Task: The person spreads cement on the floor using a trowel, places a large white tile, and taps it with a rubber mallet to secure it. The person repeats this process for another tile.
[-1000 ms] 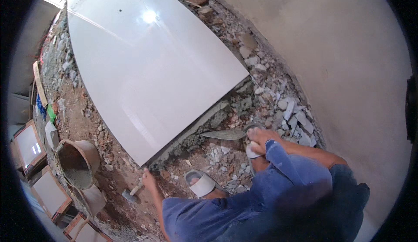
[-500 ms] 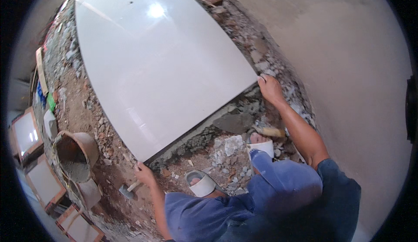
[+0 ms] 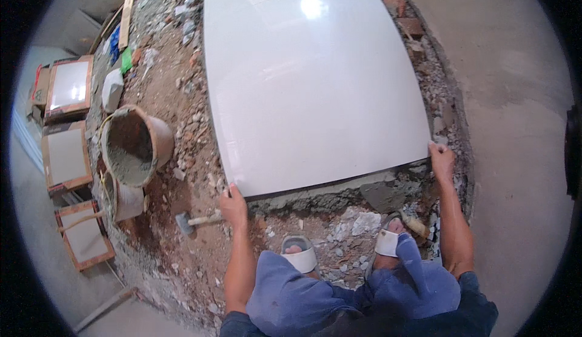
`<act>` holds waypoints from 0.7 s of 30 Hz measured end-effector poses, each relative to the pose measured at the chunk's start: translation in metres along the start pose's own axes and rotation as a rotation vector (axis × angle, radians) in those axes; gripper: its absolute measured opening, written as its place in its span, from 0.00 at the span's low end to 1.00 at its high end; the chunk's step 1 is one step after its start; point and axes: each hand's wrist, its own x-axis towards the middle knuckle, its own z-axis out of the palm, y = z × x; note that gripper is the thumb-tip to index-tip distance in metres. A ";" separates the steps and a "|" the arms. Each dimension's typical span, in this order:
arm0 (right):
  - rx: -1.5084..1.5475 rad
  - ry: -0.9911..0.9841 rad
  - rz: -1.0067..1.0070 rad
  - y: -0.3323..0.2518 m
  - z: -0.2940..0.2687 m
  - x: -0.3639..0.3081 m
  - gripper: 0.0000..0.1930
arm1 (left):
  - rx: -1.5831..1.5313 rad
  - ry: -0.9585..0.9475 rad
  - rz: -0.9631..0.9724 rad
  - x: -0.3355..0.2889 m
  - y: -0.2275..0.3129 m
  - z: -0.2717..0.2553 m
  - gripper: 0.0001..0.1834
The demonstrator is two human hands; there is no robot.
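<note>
A large glossy white tile [image 3: 315, 100] lies over a bed of grey mortar [image 3: 327, 196], whose rough front edge shows beneath the tile's near side. My left hand [image 3: 233, 205] pinches the tile's near left corner, thumb on top. At the near right corner, my right hand [image 3: 442, 159] grips the tile the same way. Close to my left hand, a hammer [image 3: 197, 219] with a grey head and pale handle lies on the rubble. By my right foot is a wooden handle [image 3: 416, 226]; what it belongs to is hard to make out.
Left of the tile stand a bucket of mortar [image 3: 159, 140] and a second bucket [image 3: 128, 202]. Beyond them are several boxes with white tiles [image 3: 66, 155]. Rubble [image 3: 182, 119] borders the tile; a plastered wall [image 3: 515, 125] rises at right. My sandalled feet stand on debris.
The view has swung, so the tile, buckets and boxes sit further right in the picture. Both hands stay at the tile's near corners.
</note>
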 end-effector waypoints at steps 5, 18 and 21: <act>0.017 0.016 0.076 0.004 0.009 0.008 0.29 | -0.210 -0.162 -0.227 0.027 0.004 0.001 0.34; -0.025 -0.106 0.136 -0.002 0.000 0.008 0.34 | -0.082 -0.234 -0.234 0.049 0.006 0.006 0.39; 0.065 -0.179 0.119 -0.020 -0.012 0.006 0.32 | -0.113 -0.141 -0.139 0.058 -0.008 -0.011 0.45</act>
